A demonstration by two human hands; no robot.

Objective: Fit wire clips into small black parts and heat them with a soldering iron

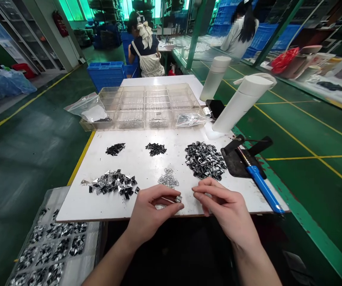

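My left hand (151, 210) pinches a small metal part (178, 198) between thumb and fingers at the near edge of the white table (141, 167). My right hand (223, 204) is close beside it, fingers curled together toward the part; whether it holds anything is hidden. Just beyond the hands lies a small heap of thin wire springs (168, 178). Piles of black and silver metal pieces sit at the left (113, 184) and right (204, 159), with two small black piles (115, 149) (156, 149) farther back.
A clear compartment box (147, 105) and plastic bags stand at the table's far side. Two white cylinders (241, 103) lean at the right. A blue-handled tool (259, 176) rests on a black stand. A tray of finished parts (51, 246) sits lower left. Two people work beyond.
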